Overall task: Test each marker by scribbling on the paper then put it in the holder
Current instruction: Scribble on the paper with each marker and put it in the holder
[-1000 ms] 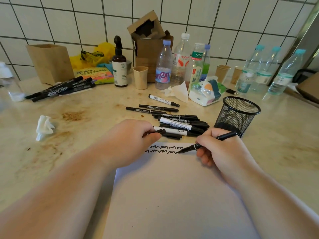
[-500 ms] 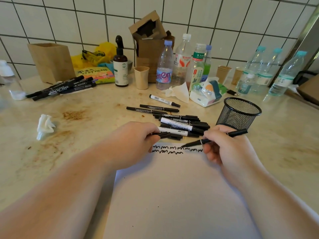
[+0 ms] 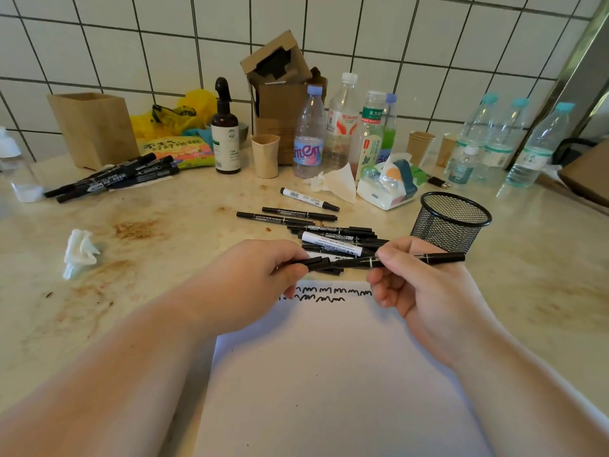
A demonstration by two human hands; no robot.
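My right hand point(image 3: 425, 288) grips a thin black marker point(image 3: 438, 257), held level above the top edge of the white paper point(image 3: 329, 374). My left hand point(image 3: 250, 278) pinches the marker's black cap point(image 3: 318, 262), whose open end meets the marker's tip. Two rows of black scribbles point(image 3: 329, 294) run across the top of the paper. A pile of black and white markers point(image 3: 329, 237) lies just behind my hands. The black mesh holder point(image 3: 451, 222) stands to the right of the pile; I see nothing inside it.
Another bunch of black markers point(image 3: 112, 176) lies at the back left by a wooden box point(image 3: 94, 128). Bottles point(image 3: 342, 127), paper cups point(image 3: 265, 155), a tissue pack point(image 3: 387, 184) and a cardboard box point(image 3: 280, 90) line the tiled wall. A crumpled tissue point(image 3: 80, 252) lies at the left.
My right hand finished the scribble, lifted the marker off the paper and turned it level. Its tip has come to the cap held in my left hand.
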